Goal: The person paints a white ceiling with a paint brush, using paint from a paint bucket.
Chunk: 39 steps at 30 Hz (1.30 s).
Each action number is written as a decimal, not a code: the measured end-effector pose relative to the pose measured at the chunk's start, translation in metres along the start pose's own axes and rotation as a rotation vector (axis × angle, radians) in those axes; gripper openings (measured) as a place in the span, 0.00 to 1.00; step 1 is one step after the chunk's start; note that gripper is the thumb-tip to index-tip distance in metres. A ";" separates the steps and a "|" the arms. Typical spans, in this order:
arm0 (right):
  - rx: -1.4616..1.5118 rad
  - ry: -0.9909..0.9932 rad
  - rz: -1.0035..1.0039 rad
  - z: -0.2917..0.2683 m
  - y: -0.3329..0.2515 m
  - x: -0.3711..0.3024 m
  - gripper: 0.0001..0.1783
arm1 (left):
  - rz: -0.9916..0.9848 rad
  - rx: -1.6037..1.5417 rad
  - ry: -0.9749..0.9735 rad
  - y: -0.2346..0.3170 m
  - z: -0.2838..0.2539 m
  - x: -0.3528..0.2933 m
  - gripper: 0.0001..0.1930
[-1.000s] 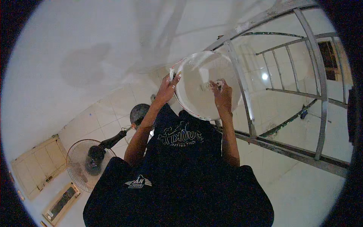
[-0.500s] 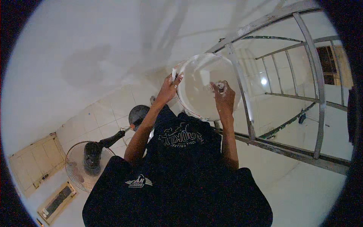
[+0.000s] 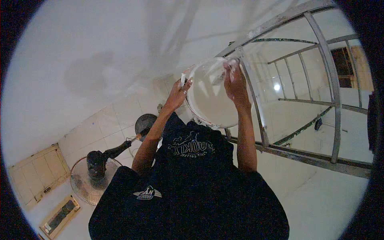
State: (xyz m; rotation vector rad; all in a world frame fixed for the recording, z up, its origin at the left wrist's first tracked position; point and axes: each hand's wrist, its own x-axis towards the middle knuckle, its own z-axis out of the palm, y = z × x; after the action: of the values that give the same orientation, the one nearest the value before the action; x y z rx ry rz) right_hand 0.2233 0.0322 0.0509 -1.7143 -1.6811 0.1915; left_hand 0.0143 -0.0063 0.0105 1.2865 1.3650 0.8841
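Note:
A round white bucket (image 3: 193, 105) stands in front of me, with off-white paste or paint inside. My left hand (image 3: 179, 95) is closed on its left rim, white smears on the fingers. A narrow white piece (image 3: 183, 78) sticks up beside that thumb; whether it belongs to the bucket, I cannot tell. Over the far right part of the bucket, my right hand (image 3: 235, 82) is closed round a white-smeared hand tool. A greyish patch (image 3: 218, 79) shows left of the fingers, possibly the tool's end; its exact kind is unclear.
Close on the right rises a grey metal frame (image 3: 335, 100) with rungs, its near post beside the bucket. A pale wall (image 3: 100, 48) runs along the left and far side. At lower left is a standing fan (image 3: 96, 176) with a dark round base (image 3: 145, 124) on the tiled floor (image 3: 114, 120).
My right hand has moved away from me, from over the middle right of the bucket to its far right rim, the tool with it. My left hand stays on the rim.

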 end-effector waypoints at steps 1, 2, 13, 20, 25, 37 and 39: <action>0.043 -0.137 -0.131 -0.001 -0.005 0.014 0.21 | 0.000 0.002 0.009 0.007 -0.003 -0.004 0.21; 0.078 -0.271 -0.259 -0.001 -0.007 0.025 0.23 | -0.060 0.005 -0.001 0.013 -0.004 -0.006 0.21; 0.118 -0.379 -0.409 0.036 -0.016 0.091 0.22 | -0.075 0.027 -0.048 0.016 -0.008 -0.005 0.20; 0.187 -0.325 -0.413 0.024 -0.049 0.106 0.15 | -0.049 0.027 -0.082 0.014 -0.012 -0.005 0.22; 0.145 -0.248 -0.379 0.010 -0.060 0.107 0.13 | -0.106 0.038 -0.107 0.025 -0.015 -0.009 0.29; 0.291 -0.109 -0.089 -0.052 -0.103 0.073 0.12 | 0.015 -0.011 -0.146 0.015 -0.012 -0.001 0.21; 0.148 -0.136 -0.101 -0.031 -0.092 0.066 0.11 | 0.060 0.042 -0.138 0.014 -0.015 -0.001 0.21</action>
State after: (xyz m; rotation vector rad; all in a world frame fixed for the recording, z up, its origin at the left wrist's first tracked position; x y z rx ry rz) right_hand 0.1749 0.0709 0.1506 -1.5333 -1.7998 0.3835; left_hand 0.0032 -0.0031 0.0271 1.4009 1.2485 0.7949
